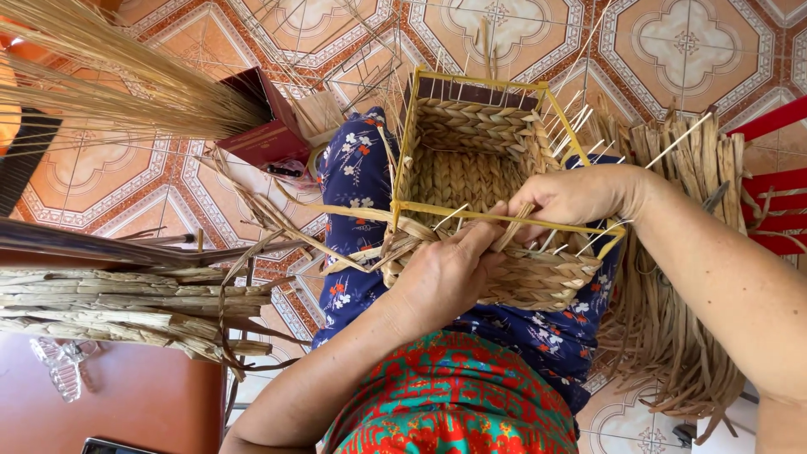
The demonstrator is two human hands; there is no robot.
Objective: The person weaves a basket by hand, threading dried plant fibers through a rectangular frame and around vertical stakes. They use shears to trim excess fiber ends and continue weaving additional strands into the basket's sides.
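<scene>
Straw-coloured woven basket (471, 176) on a yellow wire frame rests on the person's lap; it looks light, stiff at the frame, pliant in the braid. At its near rim, left hand (445, 273) and right hand (572, 197) pinch a flat reed strand (517, 227)

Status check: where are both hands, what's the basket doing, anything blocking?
Left hand and right hand both pinching straw strands at the near rim. Half-woven basket on yellow wire frame, resting on lap. Loose straw strips alongside, nothing blocking.
</scene>
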